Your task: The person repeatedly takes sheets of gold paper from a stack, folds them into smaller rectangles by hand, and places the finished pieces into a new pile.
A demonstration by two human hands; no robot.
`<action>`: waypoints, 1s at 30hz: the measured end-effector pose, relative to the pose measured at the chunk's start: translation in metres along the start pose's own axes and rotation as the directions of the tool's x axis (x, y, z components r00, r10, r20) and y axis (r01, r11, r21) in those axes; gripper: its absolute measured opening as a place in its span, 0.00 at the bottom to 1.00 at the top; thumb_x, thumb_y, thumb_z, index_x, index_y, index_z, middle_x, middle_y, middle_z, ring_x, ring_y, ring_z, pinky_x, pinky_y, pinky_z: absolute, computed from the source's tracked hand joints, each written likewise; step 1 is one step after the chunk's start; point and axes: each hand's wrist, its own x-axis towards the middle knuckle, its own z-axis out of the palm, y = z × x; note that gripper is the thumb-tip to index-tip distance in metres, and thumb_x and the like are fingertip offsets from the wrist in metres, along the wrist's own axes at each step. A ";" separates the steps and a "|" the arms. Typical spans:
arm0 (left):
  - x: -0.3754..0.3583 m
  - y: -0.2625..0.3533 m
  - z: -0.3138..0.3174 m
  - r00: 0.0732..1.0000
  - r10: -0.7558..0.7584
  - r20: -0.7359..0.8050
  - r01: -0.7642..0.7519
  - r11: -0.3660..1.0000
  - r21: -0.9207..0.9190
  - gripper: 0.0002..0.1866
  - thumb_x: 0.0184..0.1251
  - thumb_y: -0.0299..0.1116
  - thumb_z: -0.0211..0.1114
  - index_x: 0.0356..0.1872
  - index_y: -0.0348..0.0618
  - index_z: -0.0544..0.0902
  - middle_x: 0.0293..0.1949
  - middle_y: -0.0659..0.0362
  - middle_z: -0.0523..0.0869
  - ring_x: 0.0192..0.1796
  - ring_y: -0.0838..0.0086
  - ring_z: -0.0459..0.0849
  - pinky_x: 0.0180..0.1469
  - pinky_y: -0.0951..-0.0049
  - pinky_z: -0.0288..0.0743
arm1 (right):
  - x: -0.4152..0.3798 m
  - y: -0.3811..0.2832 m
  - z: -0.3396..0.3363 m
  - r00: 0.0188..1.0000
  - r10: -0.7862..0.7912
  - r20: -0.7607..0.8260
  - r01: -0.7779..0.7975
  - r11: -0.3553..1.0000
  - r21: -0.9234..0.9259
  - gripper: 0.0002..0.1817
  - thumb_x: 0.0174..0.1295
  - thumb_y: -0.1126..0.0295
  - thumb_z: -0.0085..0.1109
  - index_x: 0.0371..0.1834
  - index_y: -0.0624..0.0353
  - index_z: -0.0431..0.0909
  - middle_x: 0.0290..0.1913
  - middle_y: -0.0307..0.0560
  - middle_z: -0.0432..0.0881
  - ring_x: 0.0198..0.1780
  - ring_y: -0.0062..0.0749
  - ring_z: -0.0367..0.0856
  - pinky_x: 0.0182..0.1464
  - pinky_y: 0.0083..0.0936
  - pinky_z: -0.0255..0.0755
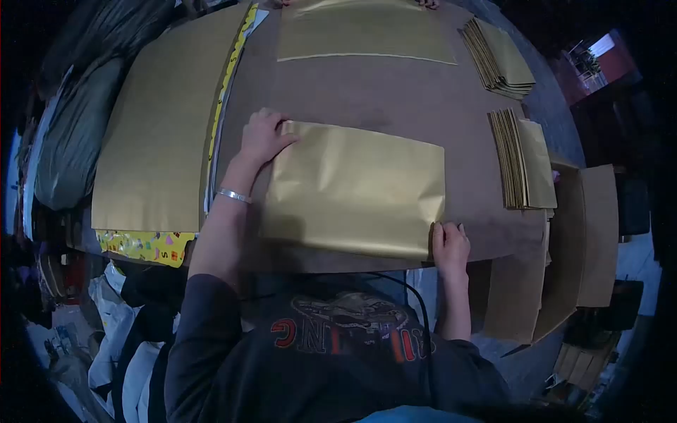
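Observation:
A gold paper sheet [360, 187] lies on the brown table in front of me, lightly creased at its right side and along its lower part. My left hand [266, 136] grips its upper left corner, the thumb resting on top and the other fingers curled at the edge. At the lower right corner, my right hand [451, 244] pinches the sheet's edge between thumb and fingers. The undersides of both grips are hidden.
Large gold sheets [169, 127] lie stacked at left over yellow patterned paper [144, 245]. Folded gold stacks [523, 162] sit at right, above an open cardboard box [564, 261]. Across the table [352, 92], another person's hand [428, 3] touches a second gold sheet [360, 28].

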 end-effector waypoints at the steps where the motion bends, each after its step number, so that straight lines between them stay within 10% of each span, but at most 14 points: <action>1: 0.000 0.004 -0.004 1.000 -0.028 -0.005 0.028 0.999 0.022 0.25 0.50 0.50 0.75 0.48 0.51 0.85 0.51 0.56 0.80 0.58 0.58 0.76 0.59 0.59 0.72 | 0.000 0.001 0.000 1.000 0.001 0.001 -0.001 1.000 -0.001 0.16 0.70 0.63 0.51 0.28 0.63 0.76 0.28 0.65 0.78 0.38 0.68 0.78 0.66 0.59 0.64; 30: 0.011 -0.017 0.005 0.995 0.096 -0.040 -0.100 0.986 -0.130 0.21 0.53 0.42 0.75 0.47 0.47 0.84 0.43 0.54 0.82 0.49 0.58 0.80 0.52 0.60 0.75 | 0.005 -0.007 0.005 0.993 -0.031 -0.110 0.020 0.995 -0.100 0.15 0.66 0.63 0.55 0.25 0.62 0.79 0.24 0.65 0.80 0.32 0.64 0.81 0.59 0.53 0.73</action>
